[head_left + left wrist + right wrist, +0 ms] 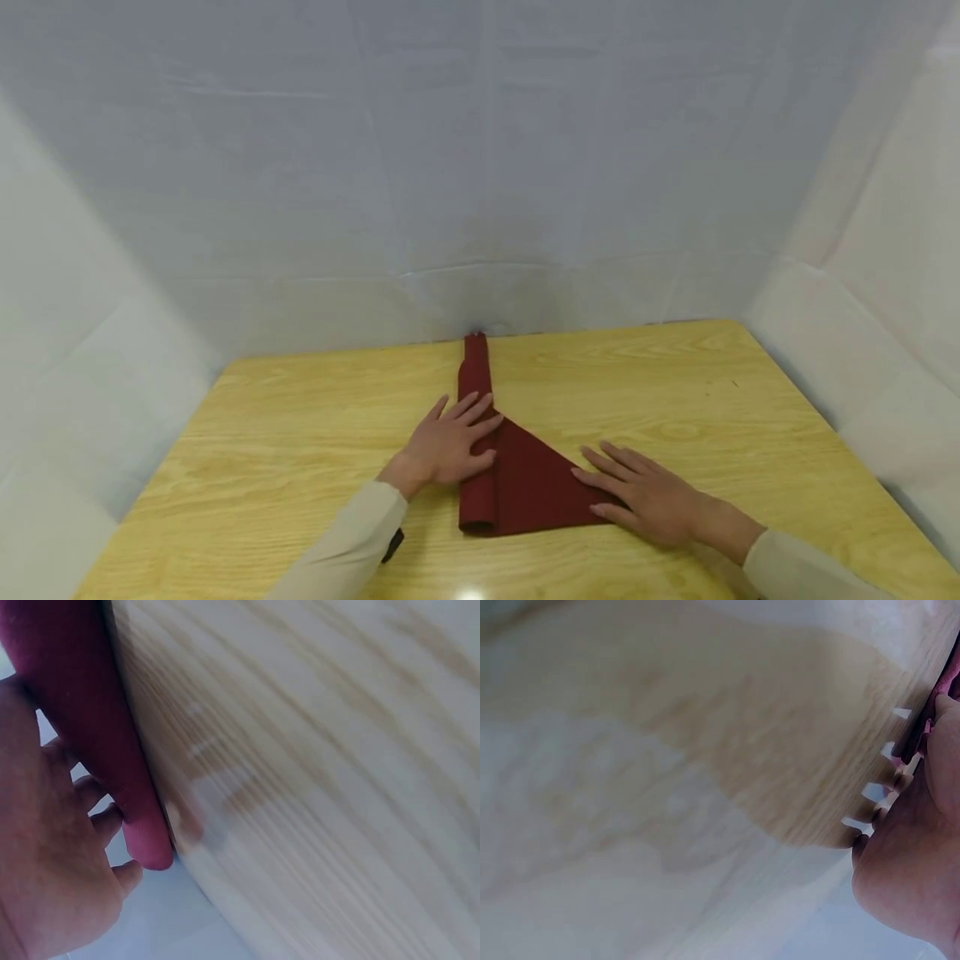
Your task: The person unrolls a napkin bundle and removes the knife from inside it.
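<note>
A dark red cloth [536, 479] lies on the table, its left part rolled into a long upright-running tube and its right part a flat triangle tapering to the right. My left hand [448, 446] rests with spread fingers across the rolled part; the left wrist view shows that hand [56, 840] beside the red roll [97, 712]. At the triangle's right tip lies my right hand [652, 496], fingers extended, fingertips on the cloth. In the right wrist view, only a sliver of red cloth [946, 682] shows past the right hand [911, 847].
The wood-grain table [300, 433] runs back to a pale sheet wall [480, 167], with similar white sheets on both sides. The roll's far end reaches the table's back edge. A small black object [393, 546] shows at the left sleeve.
</note>
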Action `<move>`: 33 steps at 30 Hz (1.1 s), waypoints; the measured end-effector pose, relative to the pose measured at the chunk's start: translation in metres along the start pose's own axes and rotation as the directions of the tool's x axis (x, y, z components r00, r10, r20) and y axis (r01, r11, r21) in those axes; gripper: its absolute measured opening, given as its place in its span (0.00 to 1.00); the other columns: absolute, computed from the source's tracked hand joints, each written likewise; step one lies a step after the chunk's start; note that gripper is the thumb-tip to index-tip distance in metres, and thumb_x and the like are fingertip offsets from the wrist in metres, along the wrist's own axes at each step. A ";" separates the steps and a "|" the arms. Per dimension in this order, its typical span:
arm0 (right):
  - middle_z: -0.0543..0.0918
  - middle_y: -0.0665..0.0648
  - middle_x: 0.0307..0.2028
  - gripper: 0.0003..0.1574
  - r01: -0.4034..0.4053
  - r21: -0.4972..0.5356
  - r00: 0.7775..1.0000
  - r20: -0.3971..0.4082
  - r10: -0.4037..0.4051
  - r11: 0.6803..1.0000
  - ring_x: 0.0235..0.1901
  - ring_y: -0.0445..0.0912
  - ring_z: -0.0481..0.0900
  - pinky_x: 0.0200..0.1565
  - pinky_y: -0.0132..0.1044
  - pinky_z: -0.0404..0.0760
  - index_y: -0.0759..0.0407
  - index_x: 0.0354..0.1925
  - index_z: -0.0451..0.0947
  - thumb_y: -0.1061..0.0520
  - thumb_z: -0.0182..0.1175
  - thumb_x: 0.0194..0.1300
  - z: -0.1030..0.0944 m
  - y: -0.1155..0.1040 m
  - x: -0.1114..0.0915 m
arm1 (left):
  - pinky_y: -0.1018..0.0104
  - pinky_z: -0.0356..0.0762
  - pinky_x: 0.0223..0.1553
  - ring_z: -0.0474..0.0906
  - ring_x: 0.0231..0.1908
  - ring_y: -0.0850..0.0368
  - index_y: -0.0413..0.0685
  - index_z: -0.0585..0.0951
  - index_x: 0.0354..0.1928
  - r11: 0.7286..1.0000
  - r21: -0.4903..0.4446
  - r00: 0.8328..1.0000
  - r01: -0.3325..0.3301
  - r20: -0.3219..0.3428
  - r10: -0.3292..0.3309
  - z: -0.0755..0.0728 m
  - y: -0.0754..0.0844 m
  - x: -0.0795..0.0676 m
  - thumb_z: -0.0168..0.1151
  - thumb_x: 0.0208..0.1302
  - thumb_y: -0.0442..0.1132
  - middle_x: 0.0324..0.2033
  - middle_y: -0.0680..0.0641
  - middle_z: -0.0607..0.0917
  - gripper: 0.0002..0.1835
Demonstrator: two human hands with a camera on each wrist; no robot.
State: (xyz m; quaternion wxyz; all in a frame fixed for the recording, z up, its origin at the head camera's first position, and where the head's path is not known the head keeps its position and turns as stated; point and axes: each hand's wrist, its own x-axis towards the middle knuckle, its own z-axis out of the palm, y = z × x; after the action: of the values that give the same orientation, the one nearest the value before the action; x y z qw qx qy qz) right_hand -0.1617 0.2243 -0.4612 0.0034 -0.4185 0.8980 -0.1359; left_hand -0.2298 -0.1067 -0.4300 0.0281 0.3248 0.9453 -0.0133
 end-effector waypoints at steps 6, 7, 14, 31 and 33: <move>0.59 0.62 0.70 0.30 0.013 -0.014 1.000 -0.026 -0.013 1.000 0.67 0.63 0.55 0.60 0.58 0.61 0.52 0.71 0.61 0.46 0.46 0.75 0.003 0.002 0.000 | 0.45 0.43 0.68 0.48 0.71 0.50 0.60 0.65 0.71 1.000 -0.018 0.998 -0.003 -0.056 0.002 0.006 -0.013 -0.011 0.42 0.72 0.57 0.72 0.48 0.56 0.28; 0.59 0.62 0.70 0.30 0.014 -0.012 1.000 -0.025 -0.014 1.000 0.67 0.64 0.55 0.60 0.58 0.61 0.52 0.71 0.61 0.46 0.46 0.75 0.002 0.002 0.000 | 0.44 0.43 0.68 0.50 0.71 0.50 0.59 0.66 0.70 1.000 -0.024 0.998 -0.010 -0.068 0.008 0.006 -0.014 -0.013 0.42 0.73 0.57 0.72 0.48 0.56 0.28; 0.58 0.62 0.70 0.31 0.008 -0.007 1.000 0.009 -0.008 1.000 0.68 0.63 0.54 0.61 0.60 0.60 0.53 0.71 0.60 0.46 0.44 0.76 0.000 0.001 0.001 | 0.43 0.45 0.67 0.52 0.70 0.50 0.58 0.66 0.71 0.999 -0.038 0.996 -0.011 -0.090 0.007 0.008 -0.025 -0.026 0.39 0.73 0.60 0.71 0.46 0.58 0.29; 0.57 0.61 0.71 0.31 0.000 0.005 1.000 0.004 0.000 1.000 0.68 0.63 0.53 0.64 0.56 0.56 0.51 0.72 0.59 0.45 0.43 0.76 0.003 0.002 -0.001 | 0.45 0.42 0.68 0.49 0.71 0.53 0.62 0.61 0.73 0.998 -0.056 0.999 0.011 -0.051 -0.014 0.010 -0.030 -0.030 0.35 0.73 0.63 0.72 0.49 0.55 0.31; 0.57 0.61 0.71 0.31 -0.003 0.019 1.000 0.000 0.003 1.000 0.68 0.63 0.53 0.65 0.54 0.55 0.51 0.72 0.59 0.45 0.43 0.76 0.004 0.003 -0.001 | 0.45 0.43 0.68 0.49 0.71 0.53 0.61 0.61 0.73 0.998 -0.056 0.998 0.007 -0.063 -0.011 0.011 -0.031 -0.030 0.35 0.73 0.63 0.72 0.48 0.55 0.31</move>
State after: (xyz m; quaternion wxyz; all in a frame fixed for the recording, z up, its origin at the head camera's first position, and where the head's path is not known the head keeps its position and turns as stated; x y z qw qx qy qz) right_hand -0.1628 0.2253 -0.4655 0.0073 -0.4171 0.8973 -0.1444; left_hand -0.2249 -0.1497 -0.4391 0.0073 0.3199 0.9471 0.0231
